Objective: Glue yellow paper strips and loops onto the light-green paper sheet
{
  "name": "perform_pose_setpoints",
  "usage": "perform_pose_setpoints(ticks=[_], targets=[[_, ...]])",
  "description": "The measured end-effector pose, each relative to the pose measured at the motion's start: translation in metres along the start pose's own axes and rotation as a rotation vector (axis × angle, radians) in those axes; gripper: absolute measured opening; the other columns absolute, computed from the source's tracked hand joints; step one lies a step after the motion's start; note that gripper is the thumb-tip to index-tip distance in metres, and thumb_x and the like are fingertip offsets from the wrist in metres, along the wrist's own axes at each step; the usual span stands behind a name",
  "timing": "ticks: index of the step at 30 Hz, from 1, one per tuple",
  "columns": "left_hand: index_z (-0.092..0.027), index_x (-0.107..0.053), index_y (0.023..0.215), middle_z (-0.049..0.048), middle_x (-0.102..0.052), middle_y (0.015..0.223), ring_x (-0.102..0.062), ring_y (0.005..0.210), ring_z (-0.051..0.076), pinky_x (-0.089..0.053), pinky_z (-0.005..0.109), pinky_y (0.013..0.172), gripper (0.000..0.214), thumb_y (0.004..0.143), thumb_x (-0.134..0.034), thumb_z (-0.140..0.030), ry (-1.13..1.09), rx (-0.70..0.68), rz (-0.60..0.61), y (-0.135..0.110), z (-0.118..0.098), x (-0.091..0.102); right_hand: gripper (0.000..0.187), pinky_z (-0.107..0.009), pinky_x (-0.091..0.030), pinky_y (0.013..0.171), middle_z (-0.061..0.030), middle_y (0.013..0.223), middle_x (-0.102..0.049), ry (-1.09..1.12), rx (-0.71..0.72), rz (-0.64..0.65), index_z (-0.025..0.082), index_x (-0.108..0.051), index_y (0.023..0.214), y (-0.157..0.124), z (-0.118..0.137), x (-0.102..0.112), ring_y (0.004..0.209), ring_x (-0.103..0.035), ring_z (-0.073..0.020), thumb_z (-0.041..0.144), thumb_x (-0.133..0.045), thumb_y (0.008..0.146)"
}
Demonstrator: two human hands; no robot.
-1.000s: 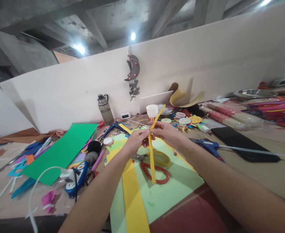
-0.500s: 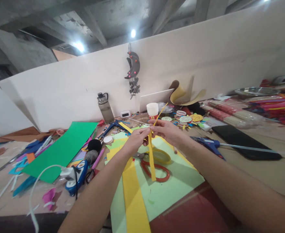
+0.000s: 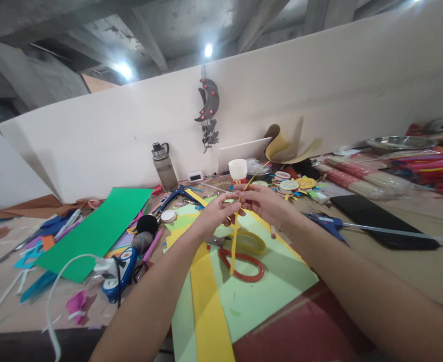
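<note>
Between my two hands is a narrow yellow paper strip (image 3: 234, 247), its lower end hanging down and its thin upper end slanting up to the right. My left hand (image 3: 217, 213) pinches it at the middle with bent fingers. From the other side, my right hand (image 3: 261, 203) grips it with thumb and fingers together. Below lie scissors (image 3: 249, 274) with one orange and one yellow handle loop, partly behind the strip. They rest on pale green paper (image 3: 266, 306), beside a wide yellow paper band (image 3: 209, 311).
Left are a green sheet (image 3: 96, 236), a blue power strip (image 3: 121, 281) and a bottle (image 3: 164, 166). A paper cup (image 3: 238, 171) stands beyond my hands. A blue glue gun (image 3: 329, 226) and black phone-like slab (image 3: 383, 221) lie right, near bundled sticks (image 3: 353, 176).
The strip has turned, showing its narrow edge more, and its lower end has swung slightly left. My fingers have shifted their hold, and both hands stay close together.
</note>
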State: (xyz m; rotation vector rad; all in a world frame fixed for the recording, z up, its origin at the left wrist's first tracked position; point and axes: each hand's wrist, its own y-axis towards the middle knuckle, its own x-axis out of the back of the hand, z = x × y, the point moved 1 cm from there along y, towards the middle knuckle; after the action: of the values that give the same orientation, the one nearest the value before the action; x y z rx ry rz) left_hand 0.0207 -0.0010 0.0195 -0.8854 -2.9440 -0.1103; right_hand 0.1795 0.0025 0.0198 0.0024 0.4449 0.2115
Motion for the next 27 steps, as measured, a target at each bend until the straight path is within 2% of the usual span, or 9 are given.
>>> perform_pose_setpoints(ticks=[4, 7, 10, 15, 19, 27], targets=[[-0.017, -0.048, 0.108, 0.0070, -0.068, 0.082, -0.053, 0.056, 0.008, -0.037, 0.022, 0.052, 0.053, 0.068, -0.074, -0.039, -0.001, 0.061, 0.038, -0.001, 0.000, 0.000, 0.020, -0.020, -0.047, 0.052, 0.0001, 0.067, -0.060, 0.050, 0.004, -0.068, 0.015, -0.064, 0.087, 0.001, 0.004, 0.003, 0.054, -0.052, -0.0073, 0.010, -0.066, 0.067], [-0.016, -0.049, 0.102, 0.0073, -0.068, 0.080, -0.053, 0.054, 0.009, -0.037, 0.022, 0.050, 0.050, 0.067, -0.074, -0.042, -0.043, 0.061, 0.012, 0.001, 0.002, 0.001, 0.014, -0.020, -0.046, 0.054, 0.0011, 0.063, -0.058, 0.007, -0.010, -0.027, 0.015, -0.063, 0.079, 0.002, 0.002, 0.003, 0.055, -0.052, -0.0075, 0.015, -0.070, 0.067], [-0.017, -0.047, 0.098, 0.0051, -0.067, 0.077, -0.053, 0.051, 0.008, -0.036, 0.022, 0.049, 0.048, 0.068, -0.073, -0.044, -0.070, 0.032, -0.048, 0.002, 0.004, 0.001, 0.017, -0.022, -0.044, 0.054, 0.0015, 0.062, -0.057, -0.059, -0.037, 0.032, 0.014, -0.062, 0.073, 0.002, -0.003, 0.001, 0.055, -0.052, -0.0079, 0.021, -0.075, 0.064], [-0.017, -0.048, 0.086, 0.0037, -0.067, 0.078, -0.056, 0.059, 0.009, -0.035, 0.020, 0.051, 0.036, 0.070, -0.071, -0.040, 0.041, 0.006, -0.099, 0.003, 0.006, 0.002, 0.019, -0.022, -0.042, 0.056, 0.0013, 0.070, -0.061, -0.172, -0.039, 0.064, 0.014, -0.065, 0.077, 0.002, -0.007, 0.002, 0.058, -0.052, -0.0070, 0.023, -0.076, 0.064], [-0.017, -0.052, 0.086, 0.0029, -0.066, 0.075, -0.057, 0.066, 0.010, -0.036, 0.021, 0.055, 0.030, 0.071, -0.070, -0.036, 0.097, -0.019, -0.132, 0.004, 0.008, 0.004, 0.020, -0.022, -0.042, 0.059, 0.0007, 0.071, -0.062, -0.195, -0.051, 0.107, 0.015, -0.066, 0.081, 0.001, -0.006, 0.002, 0.060, -0.052, -0.0076, 0.026, -0.075, 0.067], [-0.015, -0.056, 0.085, 0.0055, -0.068, 0.079, -0.059, 0.068, 0.011, -0.038, 0.021, 0.056, 0.035, 0.068, -0.073, -0.040, -0.034, -0.022, -0.095, 0.004, 0.008, 0.002, 0.025, -0.022, -0.045, 0.063, -0.0029, 0.080, -0.066, -0.197, -0.064, 0.156, 0.014, -0.068, 0.090, 0.004, -0.009, 0.004, 0.066, -0.055, -0.0087, 0.029, -0.074, 0.071]])
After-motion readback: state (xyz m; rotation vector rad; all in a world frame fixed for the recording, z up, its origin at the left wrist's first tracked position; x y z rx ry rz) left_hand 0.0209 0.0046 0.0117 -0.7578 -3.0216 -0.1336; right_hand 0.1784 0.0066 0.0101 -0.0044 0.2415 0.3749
